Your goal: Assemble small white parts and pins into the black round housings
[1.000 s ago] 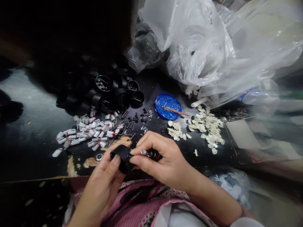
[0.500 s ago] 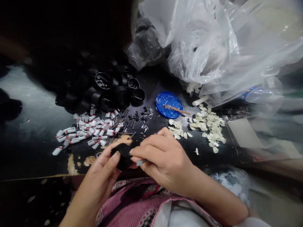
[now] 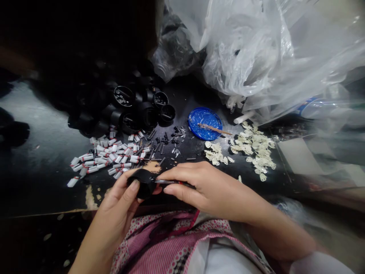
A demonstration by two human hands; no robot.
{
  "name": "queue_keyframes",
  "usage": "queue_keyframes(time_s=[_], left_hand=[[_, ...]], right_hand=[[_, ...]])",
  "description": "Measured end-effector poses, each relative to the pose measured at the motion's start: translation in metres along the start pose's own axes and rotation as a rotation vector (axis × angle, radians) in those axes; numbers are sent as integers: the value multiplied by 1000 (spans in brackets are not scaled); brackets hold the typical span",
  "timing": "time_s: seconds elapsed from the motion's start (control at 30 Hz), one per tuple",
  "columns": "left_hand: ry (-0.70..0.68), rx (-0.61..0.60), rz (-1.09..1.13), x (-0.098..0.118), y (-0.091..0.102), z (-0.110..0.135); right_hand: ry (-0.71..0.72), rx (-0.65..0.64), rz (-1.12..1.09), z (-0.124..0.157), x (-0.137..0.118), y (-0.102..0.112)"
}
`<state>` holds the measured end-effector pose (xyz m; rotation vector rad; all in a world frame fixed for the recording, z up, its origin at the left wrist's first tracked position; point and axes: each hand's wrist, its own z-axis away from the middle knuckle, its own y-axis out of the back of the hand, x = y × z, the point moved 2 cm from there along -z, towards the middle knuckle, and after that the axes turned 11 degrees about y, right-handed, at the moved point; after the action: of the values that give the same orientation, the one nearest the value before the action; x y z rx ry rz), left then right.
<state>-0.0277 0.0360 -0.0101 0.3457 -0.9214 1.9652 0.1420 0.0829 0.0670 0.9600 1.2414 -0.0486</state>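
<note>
**The left hand (image 3: 121, 201) holds a black cup (image 3: 139, 175) while the right hand (image 3: 199, 186) points a metal tool (image 3: 169, 182) at its side**

We see the left hand curled around the black cup, its thumb laid at the rim, so its grip is narrowed to the cup's width. The right hand is pinched together on the metal tool, forefinger above and thumb below. We judge that everything turns on one relation: the cup lies to the left of the right hand, and the tool's long axis runs roughly left to right, with the tip aimed at the cup's outer wall. We cannot tell whether the tip touches the wall or stops just beside it. The left hand is the nearer of the two, being in contact with the cup, which is held near the front edge of the worktop (image 3: 37, 171).

Just past the hands we find small dark springs (image 3: 162, 148) and, to their left, white tubes with red bands (image 3: 114, 156). Farther out are a heap of cups (image 3: 124, 96), a blue lid (image 3: 196, 125) with a brown stick (image 3: 215, 129) lying across it, and pale flat pieces (image 3: 258, 152). Beyond them hang clear plastic bags (image 3: 242, 57).

We can read no brand, label or writing; a blue patch (image 3: 308, 105) at the far right is too blurred.
</note>
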Motion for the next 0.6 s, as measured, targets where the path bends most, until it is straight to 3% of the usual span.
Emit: queue_keyframes(time_s=[0.33,0.6], left_hand=[[33,33,-125,-5,2,0],[-70,114,-239,-8,0,-1]], right_hand=[[-106,-107,59,-2,-1,8],[-146,-34,439,-1,-2,-23]])
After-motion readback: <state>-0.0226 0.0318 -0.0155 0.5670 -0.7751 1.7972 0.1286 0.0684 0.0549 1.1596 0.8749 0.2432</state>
